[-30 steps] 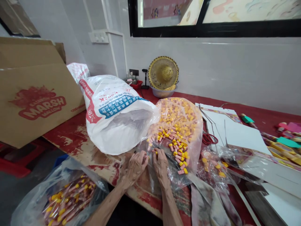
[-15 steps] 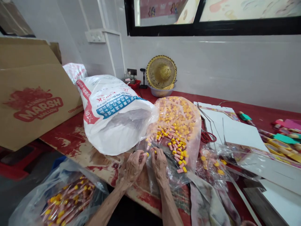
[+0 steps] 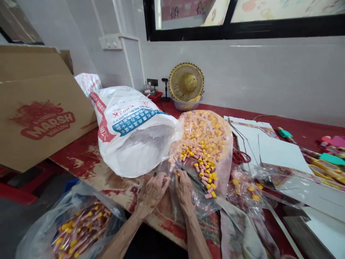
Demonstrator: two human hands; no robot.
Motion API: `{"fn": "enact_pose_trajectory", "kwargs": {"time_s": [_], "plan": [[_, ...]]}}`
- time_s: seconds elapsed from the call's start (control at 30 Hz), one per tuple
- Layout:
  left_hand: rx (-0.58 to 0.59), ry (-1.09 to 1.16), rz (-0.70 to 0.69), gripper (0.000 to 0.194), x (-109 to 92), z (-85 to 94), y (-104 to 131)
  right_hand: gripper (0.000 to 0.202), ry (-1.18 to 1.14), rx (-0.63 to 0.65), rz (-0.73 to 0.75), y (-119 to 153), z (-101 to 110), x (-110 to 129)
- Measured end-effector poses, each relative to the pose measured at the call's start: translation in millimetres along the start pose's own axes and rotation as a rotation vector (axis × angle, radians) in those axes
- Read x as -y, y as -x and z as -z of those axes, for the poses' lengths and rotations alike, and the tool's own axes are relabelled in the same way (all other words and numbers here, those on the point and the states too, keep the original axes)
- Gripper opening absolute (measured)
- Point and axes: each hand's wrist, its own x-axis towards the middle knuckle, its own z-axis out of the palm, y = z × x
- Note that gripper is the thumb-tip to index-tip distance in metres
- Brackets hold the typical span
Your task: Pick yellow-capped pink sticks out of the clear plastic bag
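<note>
Worn red table (image 3: 81,158) beneath; my left hand (image 3: 153,189) and right hand (image 3: 184,189) curl close together, but whether either grips anything I can't tell. Candies (image 3: 208,196) fill the clear bag (image 3: 227,169) at one o'clock, probably for short reaches.

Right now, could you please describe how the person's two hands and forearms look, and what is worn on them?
The left hand and right hand wear no gloves. Both forearms look slim and uncovered, with no sleeve, watch or bracelet in view.
</note>
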Motion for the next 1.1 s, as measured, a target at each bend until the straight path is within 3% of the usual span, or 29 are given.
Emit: {"fn": "enact_pose_trajectory", "kwargs": {"time_s": [0.13, 0.27, 0.33, 0.5, 0.7, 0.93, 1.1], "plan": [[0.129, -0.027, 0.003, 0.005, 0, 4.3, -5, 0.037, 0.009, 0.037, 0.014, -1, 1, 1], [0.174, -0.03, 0.043, 0.006, -2, 6.3, -6, 0.036, -0.023, -0.05, 0.034, -3, 1, 2], [0.176, -0.02, 0.063, 0.006, -3, 5.7, -5, 0.038, -0.013, -0.076, 0.039, -2, 0, 1], [0.161, 0.018, 0.08, 0.007, -2, 5.1, -3, 0.039, 0.028, 0.01, 0.022, 1, -5, -4], [0.093, 0.042, 0.022, 0.011, -3, 9.5, 0, 0.04, -0.034, -0.057, -0.031, 2, -8, -4], [0.128, -0.081, -0.008, 0.01, -1, 4.7, 2, 0.037, -0.011, 0.032, -0.016, 2, -2, 0], [0.08, -0.037, 0.0, 0.009, 2, -1.6, 0, 0.037, -0.012, 0.051, -0.002, -1, 0, 0]]}}
